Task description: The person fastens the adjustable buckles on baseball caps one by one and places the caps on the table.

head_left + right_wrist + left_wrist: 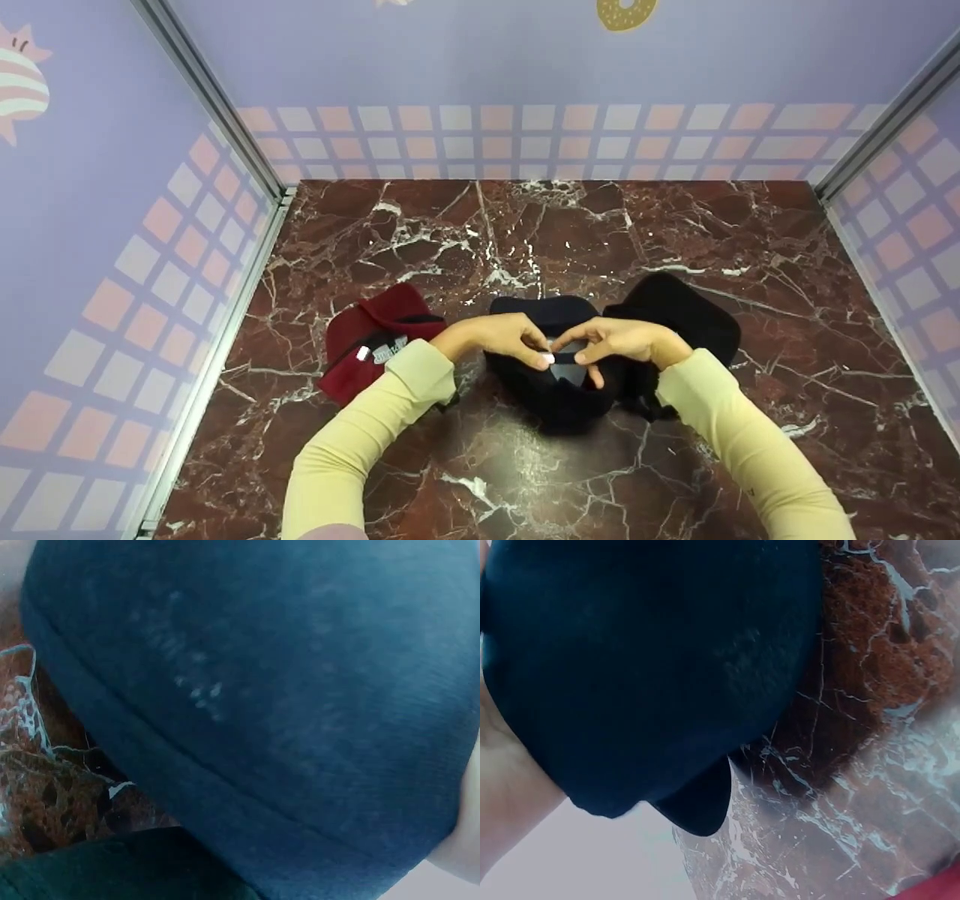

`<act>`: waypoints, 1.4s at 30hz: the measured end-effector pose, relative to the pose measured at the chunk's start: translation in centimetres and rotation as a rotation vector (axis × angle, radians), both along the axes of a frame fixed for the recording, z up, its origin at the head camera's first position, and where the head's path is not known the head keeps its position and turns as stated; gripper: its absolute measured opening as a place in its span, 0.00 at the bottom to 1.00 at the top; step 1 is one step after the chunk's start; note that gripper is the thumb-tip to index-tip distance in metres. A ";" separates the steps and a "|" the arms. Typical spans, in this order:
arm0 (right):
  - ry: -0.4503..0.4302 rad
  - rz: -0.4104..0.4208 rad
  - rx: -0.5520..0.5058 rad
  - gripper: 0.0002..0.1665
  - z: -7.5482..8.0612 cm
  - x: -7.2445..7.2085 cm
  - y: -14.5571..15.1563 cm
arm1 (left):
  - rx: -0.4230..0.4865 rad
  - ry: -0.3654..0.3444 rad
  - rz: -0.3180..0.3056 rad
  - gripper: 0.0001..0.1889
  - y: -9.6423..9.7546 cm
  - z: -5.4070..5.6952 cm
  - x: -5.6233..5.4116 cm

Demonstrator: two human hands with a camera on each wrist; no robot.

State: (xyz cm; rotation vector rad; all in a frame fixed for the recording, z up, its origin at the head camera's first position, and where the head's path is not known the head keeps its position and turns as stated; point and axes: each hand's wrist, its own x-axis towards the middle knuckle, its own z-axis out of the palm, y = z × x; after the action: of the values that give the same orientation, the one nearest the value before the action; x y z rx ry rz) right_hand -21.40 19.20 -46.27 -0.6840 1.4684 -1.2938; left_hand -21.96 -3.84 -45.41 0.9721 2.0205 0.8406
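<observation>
A dark navy baseball cap [570,412] lies in the middle of the table, its brim pointing away and its back strap [565,359] toward me. My left hand [510,337] pinches the strap's left end near a small white tab. From the other side, my right hand [619,341] grips the strap between thumb and fingers, one finger reaching down behind it. In the left wrist view the cap [645,675] covers most of the picture, and part of the left hand [506,772] shows at the edge. Its crown [262,705] fills the right wrist view, hiding the fingers.
To the left lies a dark red cap [352,375] with its label showing, partly behind the left sleeve. A black cap [682,315] sits close on the right, partly under the right arm. Marble-patterned table [525,225] spreads behind, bounded by purple checked panels [540,75].
</observation>
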 end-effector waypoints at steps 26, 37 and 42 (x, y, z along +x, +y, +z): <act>0.430 -0.349 0.013 0.28 -0.2 -0.5 4.0 | 0.100 0.239 0.261 0.21 -4.0 -0.4 -0.7; 0.882 -0.273 0.313 0.41 -1.7 -0.1 5.1 | -0.243 0.569 0.167 0.31 -4.8 -1.6 -0.8; 0.956 -0.257 0.370 0.40 -2.4 0.2 5.4 | -0.366 0.641 0.073 0.37 -4.9 -1.6 -0.5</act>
State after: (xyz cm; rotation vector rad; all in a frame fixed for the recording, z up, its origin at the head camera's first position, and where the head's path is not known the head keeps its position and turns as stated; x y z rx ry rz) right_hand -21.19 24.55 -48.72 -0.9369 2.5582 -0.8327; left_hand -22.51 -8.75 -47.04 1.0381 2.6388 0.1690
